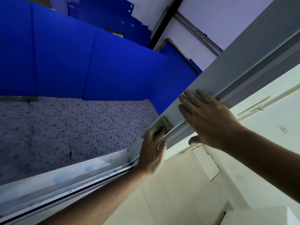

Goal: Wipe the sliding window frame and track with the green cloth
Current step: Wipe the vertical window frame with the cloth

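The grey aluminium window frame [227, 72] runs diagonally from the lower middle up to the right. My left hand [152, 153] presses the folded green cloth [163, 123] against the frame's outer face, near the bottom corner. My right hand [206, 120] lies flat on the frame just above the cloth, fingers spread and thumb hooked under the inner edge. The bottom track [73, 189] stretches from the corner to the lower left, with blue and white smears on its sill.
Outside the window are a blue roof [81, 54] and a speckled wall [73, 130]. The cream interior wall [194, 192] lies to the right, with a wall socket [284, 129] and a white ledge [259, 215] at the bottom right.
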